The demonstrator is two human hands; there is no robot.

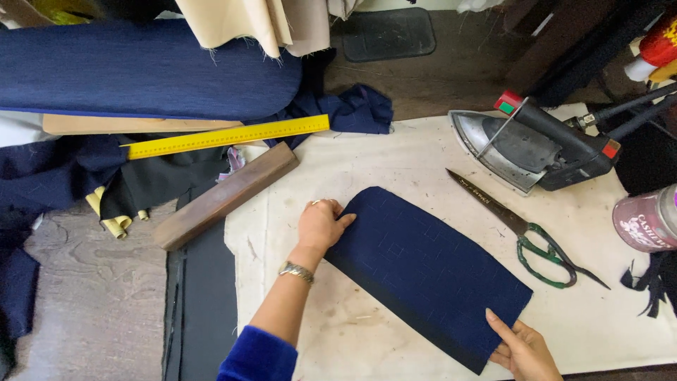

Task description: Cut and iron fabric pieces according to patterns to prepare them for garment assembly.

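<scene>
A dark navy checked fabric piece (423, 268), rounded at its upper left end, lies diagonally on the stained white pressing cloth (367, 162). My left hand (321, 224), with a ring and a metal wristwatch, presses on the piece's upper left end with fingers curled. At the lower right corner of the piece, my right hand (525, 349) lies flat, fingers touching its edge. Neither hand grips anything.
Green-handled scissors (525, 233) lie right of the fabric. An iron (536, 144) rests on its side at the back right, a pink can (649, 220) at the right edge. A wooden block (226, 194), yellow ruler (226, 136) and navy padded board (141, 70) sit at the left.
</scene>
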